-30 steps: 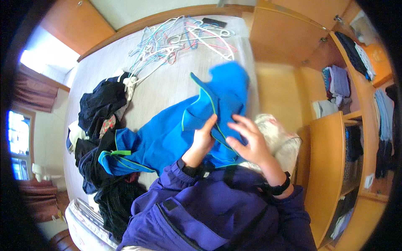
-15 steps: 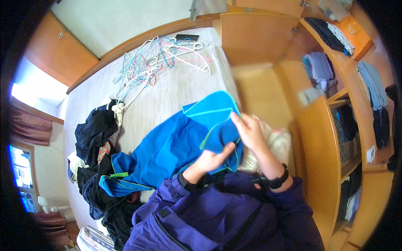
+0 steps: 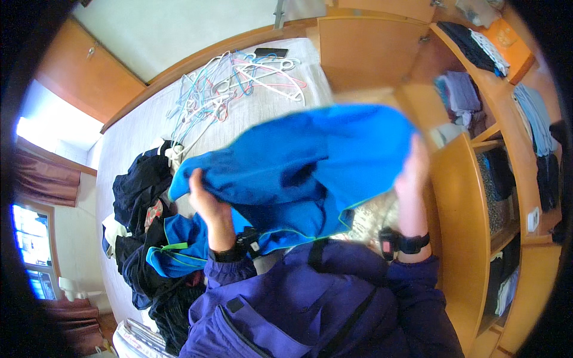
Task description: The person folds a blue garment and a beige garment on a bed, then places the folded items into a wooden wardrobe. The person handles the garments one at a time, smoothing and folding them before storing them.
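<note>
A bright blue cloth [image 3: 268,149] with thin green edging is stretched between my two hands above the bed. My left hand [image 3: 208,206] grips its left part, thumb up on the fabric. At the cloth's right end, my right hand [image 3: 414,170] is closed on the edge; its fingers are blurred and partly behind the fabric. The middle of the cloth sags in folds toward my lap. One end, with a green tab [image 3: 175,246], lies on the dark clothes [image 3: 143,185] heaped at the left.
Tangled plastic hangers [image 3: 224,89] lie at the far side of the bed [image 3: 128,128], near a dark phone [image 3: 270,52]. On the right, an open wooden wardrobe [image 3: 456,227] holds folded clothes [image 3: 459,95]. A pale patterned fabric [image 3: 375,218] lies beside my right forearm.
My hands have moved apart, the left one leftward and the right one up and rightward. The blue cloth, bunched and folded before, is now spread wide and lifted.
</note>
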A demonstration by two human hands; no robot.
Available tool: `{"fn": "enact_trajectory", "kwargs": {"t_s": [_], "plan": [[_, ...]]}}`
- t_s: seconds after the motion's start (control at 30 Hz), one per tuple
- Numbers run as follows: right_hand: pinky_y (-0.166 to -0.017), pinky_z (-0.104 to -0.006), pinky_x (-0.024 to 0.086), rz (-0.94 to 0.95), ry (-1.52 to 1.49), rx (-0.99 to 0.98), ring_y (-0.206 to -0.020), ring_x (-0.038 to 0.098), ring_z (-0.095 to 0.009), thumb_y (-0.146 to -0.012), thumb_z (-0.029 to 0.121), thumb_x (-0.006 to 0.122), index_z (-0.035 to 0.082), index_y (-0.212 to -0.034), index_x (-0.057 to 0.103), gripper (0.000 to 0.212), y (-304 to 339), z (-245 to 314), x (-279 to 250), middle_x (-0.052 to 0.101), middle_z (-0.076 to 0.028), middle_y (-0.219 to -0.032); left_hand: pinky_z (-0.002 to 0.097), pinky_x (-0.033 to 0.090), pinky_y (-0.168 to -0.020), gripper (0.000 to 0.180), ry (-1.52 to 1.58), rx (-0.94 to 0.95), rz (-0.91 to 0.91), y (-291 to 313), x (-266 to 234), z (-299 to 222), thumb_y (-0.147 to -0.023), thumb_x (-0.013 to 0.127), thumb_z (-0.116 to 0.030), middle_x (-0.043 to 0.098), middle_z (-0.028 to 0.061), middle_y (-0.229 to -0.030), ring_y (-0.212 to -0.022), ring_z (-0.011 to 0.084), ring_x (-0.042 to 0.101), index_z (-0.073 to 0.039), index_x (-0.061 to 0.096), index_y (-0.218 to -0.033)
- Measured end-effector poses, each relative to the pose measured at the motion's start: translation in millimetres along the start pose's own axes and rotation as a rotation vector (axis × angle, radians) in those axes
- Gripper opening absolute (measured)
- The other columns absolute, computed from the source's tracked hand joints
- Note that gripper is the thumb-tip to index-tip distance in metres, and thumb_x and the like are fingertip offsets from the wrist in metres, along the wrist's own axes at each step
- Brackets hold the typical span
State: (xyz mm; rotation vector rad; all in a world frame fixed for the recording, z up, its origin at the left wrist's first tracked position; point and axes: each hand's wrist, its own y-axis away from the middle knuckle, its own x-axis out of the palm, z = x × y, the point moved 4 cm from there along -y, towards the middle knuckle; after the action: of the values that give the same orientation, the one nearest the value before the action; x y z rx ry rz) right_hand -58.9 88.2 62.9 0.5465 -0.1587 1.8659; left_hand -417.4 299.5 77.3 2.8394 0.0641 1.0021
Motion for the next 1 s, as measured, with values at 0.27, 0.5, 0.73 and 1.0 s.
{"fn": "enact_trajectory", "kwargs": {"t_s": [0.27, 0.5, 0.73, 1.0], "plan": [[-0.082, -0.0371, 0.048, 0.712, 0.707, -0.836, -0.093, 0.059, -0.034, -0.091, 0.012, 0.055, -0.003, -0.107, 0.059, 0.023, 127, 6, 89, 0.059, -0.017, -0.109, 0.0262, 0.045, -0.082, 0.029, -0.424, -0.082, 0.495, 106, 80, 85, -0.083, 0.063, -0.004, 0.057, 0.0019, -0.102, -0.092, 0.0112, 0.053, -0.004, 0.051, -0.110], [-0.080, -0.0335, 0.050, 0.677, 0.661, -0.791, -0.092, 0.062, -0.031, -0.087, 0.006, 0.059, -0.003, -0.107, 0.061, 0.022, 126, 11, 79, 0.061, -0.018, -0.107, 0.0239, 0.043, -0.077, 0.019, -0.479, -0.106, 0.612, 118, 83, 68, -0.083, 0.063, 0.000, 0.057, 0.0023, -0.097, -0.090, 0.0109, 0.053, -0.004, 0.056, -0.100], [-0.064, -0.0211, 0.046, 0.692, 0.436, -0.152, -0.073, 0.056, -0.007, -0.088, 0.004, 0.059, -0.001, -0.102, 0.063, 0.016, 112, -7, 72, 0.064, -0.002, -0.089, 0.0288, 0.044, -0.061, 0.012, -0.834, 0.424, 0.702, 125, 95, 43, -0.087, 0.060, -0.005, 0.058, 0.0114, -0.073, -0.065, 0.0185, 0.056, 0.003, 0.060, -0.078], [-0.051, -0.0193, 0.033, 0.685, 0.558, 0.040, -0.059, 0.040, -0.001, -0.093, 0.028, 0.058, 0.005, -0.081, 0.066, 0.027, 93, -12, 69, 0.048, 0.009, -0.065, 0.0302, 0.040, -0.057, 0.032, -0.784, 0.063, 0.673, 123, 81, 50, -0.098, 0.045, -0.022, 0.053, 0.0042, -0.071, -0.065, 0.0114, 0.044, 0.001, 0.056, -0.078]]}}
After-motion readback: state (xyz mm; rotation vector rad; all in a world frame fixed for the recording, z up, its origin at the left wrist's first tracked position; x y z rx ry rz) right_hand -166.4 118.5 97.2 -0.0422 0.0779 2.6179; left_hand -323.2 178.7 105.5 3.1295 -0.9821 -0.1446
